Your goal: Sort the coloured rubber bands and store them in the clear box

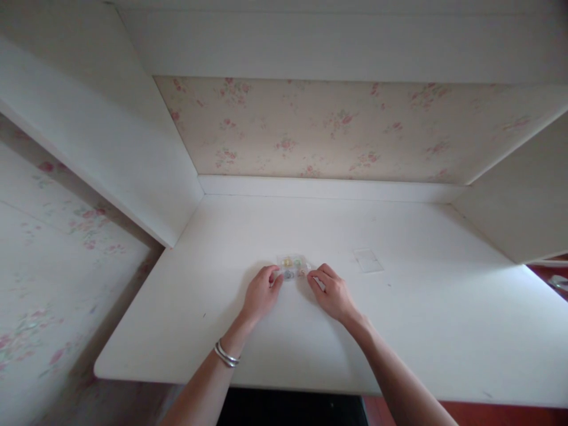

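A small clear plastic case (pixel 293 268) is between my hands near the middle of the white desk. Several small coloured pieces, yellow, green, dark and reddish, show through it, too small to name. The thumb and fingers of my left hand (pixel 262 290) pinch its left edge. On the other side, my right hand (pixel 331 291) has its fingertips closed at the right edge. To the right, apart from both hands, a flat clear rectangular plastic piece (pixel 368 260) lies on the desk.
The white desk (pixel 248 225) has a low ledge and a floral wall behind it. White panels stand at its left (pixel 133 148) and right (pixel 523 195), with a shelf (pixel 310 47) overhead. Something black (pixel 293 408) is below the front edge.
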The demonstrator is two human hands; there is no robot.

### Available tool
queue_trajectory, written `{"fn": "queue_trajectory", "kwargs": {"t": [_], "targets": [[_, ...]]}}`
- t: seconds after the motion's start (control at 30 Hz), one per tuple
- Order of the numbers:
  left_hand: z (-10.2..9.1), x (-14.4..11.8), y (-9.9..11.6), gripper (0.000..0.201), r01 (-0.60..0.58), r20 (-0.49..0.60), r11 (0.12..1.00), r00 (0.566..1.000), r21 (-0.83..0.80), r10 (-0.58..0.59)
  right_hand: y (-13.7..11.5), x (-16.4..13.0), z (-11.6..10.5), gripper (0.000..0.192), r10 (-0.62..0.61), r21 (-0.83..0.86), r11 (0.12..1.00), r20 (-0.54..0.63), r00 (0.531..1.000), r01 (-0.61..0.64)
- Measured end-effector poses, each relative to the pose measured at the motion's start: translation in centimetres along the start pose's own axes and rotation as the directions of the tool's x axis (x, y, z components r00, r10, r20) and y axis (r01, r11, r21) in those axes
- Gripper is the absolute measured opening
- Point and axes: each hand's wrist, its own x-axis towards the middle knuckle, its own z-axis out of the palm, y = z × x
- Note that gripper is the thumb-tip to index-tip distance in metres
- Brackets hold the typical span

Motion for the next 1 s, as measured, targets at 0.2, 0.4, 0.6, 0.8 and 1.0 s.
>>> {"fn": "queue_trajectory", "kwargs": {"t": [0.2, 0.4, 0.6, 0.8, 1.0], "targets": [[-0.21, -0.15, 0.03, 0.030, -0.031, 0.004, 1.000, 1.000, -0.003, 0.031, 0.17, -0.32, 0.42, 0.025, -0.017, 0.016, 1.000, 0.028, 0.999, 0.017], [-0.13, -0.21, 0.04, 0.033, -0.021, -0.005, 1.000, 1.000, 0.006, 0.021, 0.02, 0.07, 0.56, 0.026, 0.000, 0.003, 1.000, 0.024, 1.000, 0.000], [0.05, 0.23, -0.07, 0.059, 0.013, 0.029, 0.996, 0.999, 0.085, -0.015, 0.35, 0.48, 0.71, 0.027, -0.004, -0.069, 0.998, 0.074, 0.997, 0.009], [-0.25, 0.47, 0.00, 0.058, -0.007, 0.081, 0.994, 0.997, 0.108, -0.002, 0.46, 0.60, 0.95, 0.029, 0.014, -0.134, 0.991, 0.125, 0.992, 0.003], [-0.44, 0.40, 0.24, 0.055, -0.004, 0.092, 0.994, 0.996, 0.112, -0.007, 0.11, 0.37, 0.53, 0.031, -0.002, -0.129, 0.992, 0.120, 0.993, 0.017]]}}
